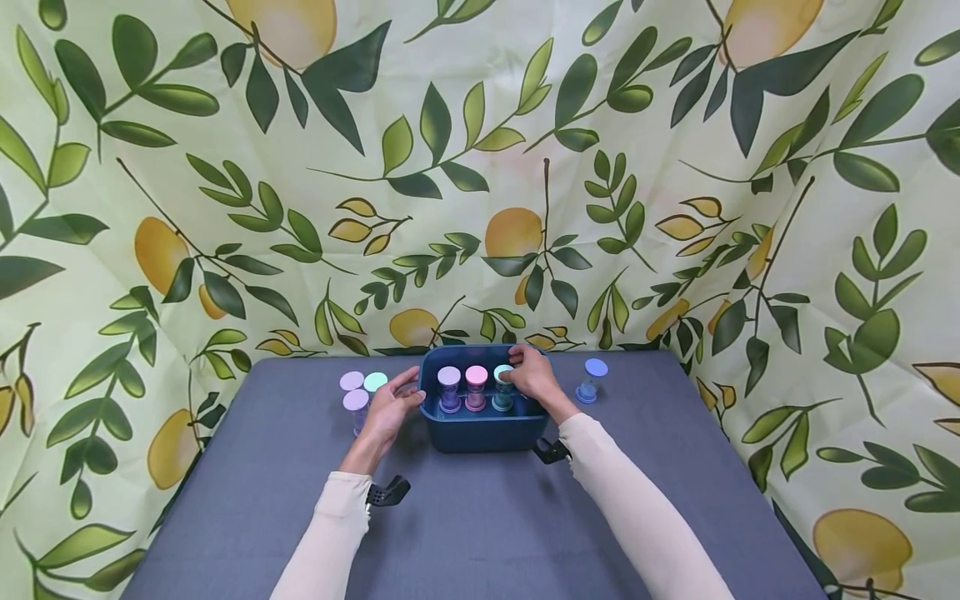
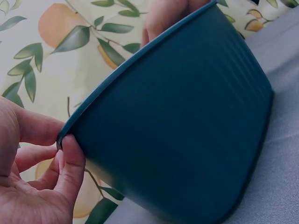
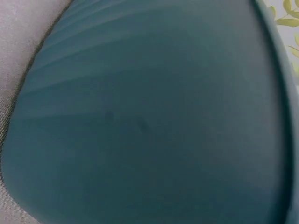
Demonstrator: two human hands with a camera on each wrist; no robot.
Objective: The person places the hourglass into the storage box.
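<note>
Teal-capped jar [image 1: 503,387] sits inside the blue bin [image 1: 483,433], pinched by right hand [image 1: 534,375] fingers; left hand [image 1: 390,408] fingers grip the bin's left rim, mid-tabletop.

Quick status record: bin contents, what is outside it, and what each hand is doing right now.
bin: dark blue tub on grey table
inside: three capped jars, lilac, pink, teal
outside left: three jars
outside right: blue jar
left hand: grips the tub's left rim
right hand: fingers on the teal jar's cap
</note>
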